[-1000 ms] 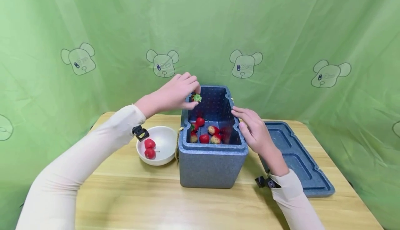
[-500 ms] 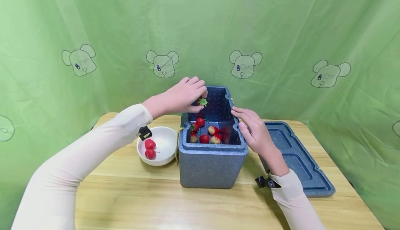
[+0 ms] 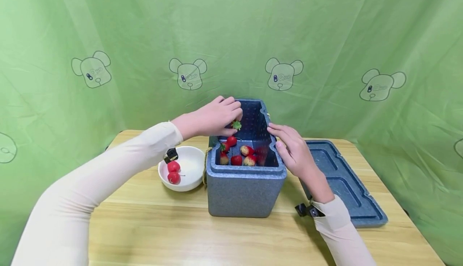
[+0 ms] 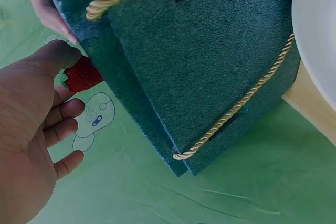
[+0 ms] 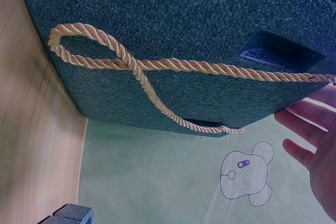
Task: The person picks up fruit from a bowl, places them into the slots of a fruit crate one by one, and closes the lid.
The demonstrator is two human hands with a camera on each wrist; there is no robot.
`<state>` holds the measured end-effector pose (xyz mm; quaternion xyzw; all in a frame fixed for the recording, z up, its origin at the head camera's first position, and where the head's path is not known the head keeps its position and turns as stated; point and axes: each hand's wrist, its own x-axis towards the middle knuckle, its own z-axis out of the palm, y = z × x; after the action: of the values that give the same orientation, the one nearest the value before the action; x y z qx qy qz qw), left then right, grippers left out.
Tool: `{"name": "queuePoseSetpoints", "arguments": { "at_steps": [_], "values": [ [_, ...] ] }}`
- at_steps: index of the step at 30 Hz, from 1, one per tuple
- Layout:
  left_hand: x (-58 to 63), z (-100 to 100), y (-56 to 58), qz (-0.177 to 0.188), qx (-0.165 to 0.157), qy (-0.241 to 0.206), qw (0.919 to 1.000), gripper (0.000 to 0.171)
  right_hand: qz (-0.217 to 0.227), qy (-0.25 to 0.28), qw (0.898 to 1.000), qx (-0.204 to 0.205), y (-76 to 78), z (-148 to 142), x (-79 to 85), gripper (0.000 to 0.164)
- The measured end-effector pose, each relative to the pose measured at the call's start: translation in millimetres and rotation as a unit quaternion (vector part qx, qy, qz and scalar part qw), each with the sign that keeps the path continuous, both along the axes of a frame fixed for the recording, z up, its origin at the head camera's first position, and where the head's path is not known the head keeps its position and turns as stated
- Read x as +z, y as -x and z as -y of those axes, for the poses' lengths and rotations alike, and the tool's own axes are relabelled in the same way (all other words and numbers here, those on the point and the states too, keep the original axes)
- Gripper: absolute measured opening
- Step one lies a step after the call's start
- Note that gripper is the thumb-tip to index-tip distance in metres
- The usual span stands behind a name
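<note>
Between thumb and fingers, my left hand (image 3: 217, 117) pinches a strawberry (image 4: 82, 75) by its leafy end, at the opening of a deep blue-grey foam box (image 3: 244, 195). In the head view mostly its green leaves show; the red body appears in the left wrist view. My right hand (image 3: 294, 149) rests on the box's right rim with fingers extended. Inside the box lie several red fruits, among them a pale-tipped strawberry (image 3: 247, 150) and a cherry (image 3: 231, 140) with a stem. Shadow and the near wall hide part of the box's floor.
Left of the box stands a white bowl (image 3: 193, 169) holding two red fruits (image 3: 173, 172). The blue-grey lid (image 3: 349, 189) lies on the wooden table (image 3: 159, 234) at right. Gold rope (image 5: 173, 65) hangs along the box's sides. A green curtain (image 3: 231, 25) hangs behind.
My left hand has moved right and lower with the strawberry, from the box's left rim toward its inside. The right hand has stayed on the rim.
</note>
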<state>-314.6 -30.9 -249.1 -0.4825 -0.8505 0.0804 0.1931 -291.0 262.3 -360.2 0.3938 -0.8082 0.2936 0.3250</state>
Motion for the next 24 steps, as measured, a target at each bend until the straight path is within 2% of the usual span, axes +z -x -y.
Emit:
{"name": "queuePoseSetpoints", "arguments": {
  "at_steps": [8,24],
  "values": [
    [-4.7,-0.8,0.4,0.008,0.005,-0.013,0.9999,0.030,0.008,-0.003,1.000,-0.002,-3.2,1.3,3.9,0.041],
    [-10.2,2.8,2.5,0.037,0.018,-0.028,0.9988,0.032,0.007,0.001,1.000,-0.001,-1.5,1.1,1.6,0.040]
  ]
}}
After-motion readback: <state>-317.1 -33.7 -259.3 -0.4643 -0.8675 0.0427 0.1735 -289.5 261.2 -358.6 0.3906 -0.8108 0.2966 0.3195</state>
